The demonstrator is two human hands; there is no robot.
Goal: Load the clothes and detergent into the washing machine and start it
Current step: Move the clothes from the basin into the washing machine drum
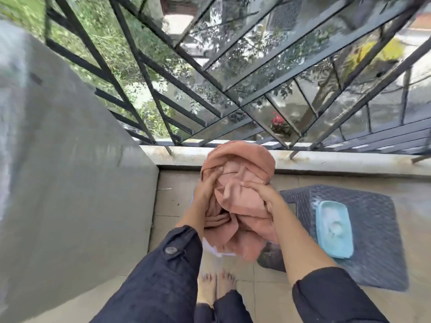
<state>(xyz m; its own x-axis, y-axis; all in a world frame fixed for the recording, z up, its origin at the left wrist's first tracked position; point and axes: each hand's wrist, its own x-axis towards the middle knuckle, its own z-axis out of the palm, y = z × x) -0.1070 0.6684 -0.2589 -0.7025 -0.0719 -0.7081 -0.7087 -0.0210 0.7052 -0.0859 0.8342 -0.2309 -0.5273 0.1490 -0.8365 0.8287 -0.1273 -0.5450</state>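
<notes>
1. Bundle of salmon-pink cloth [242, 194] held up in mid-air at frame centre, in front of the balcony ledge [326, 160]; crumpled, lower folds hanging down between the forearms.
2. Left hand [206, 188] clamped on the bundle's left side, fingers pressed into the fabric, thumb side hidden in folds.
3. Right hand [263, 194] clamped on the bundle's right side, fingers curled over the top fold.
4. Both dark sleeves [163, 271] pushed up the forearms; button visible on the left cuff.
5. Bit of white cloth [211, 248] showing under the pink bundle near the left wrist; cannot tell if held or separate.
6. Dark woven plastic stool [377, 241] on the floor to the right, below the bundle.
7. Light-blue rectangular tub [334, 230] open on the stool top, white powdery stuff inside, likely detergent; pale lump in the middle, too blurred to identify.
8. Grey bulk [70, 171] filling the left side, blurred; washing machine or wall, cannot tell.
9. Black metal grille [210, 78] above the ledge, greenery and a red flower beyond.
10. Bare feet [217, 290] on tiled floor at bottom centre.
</notes>
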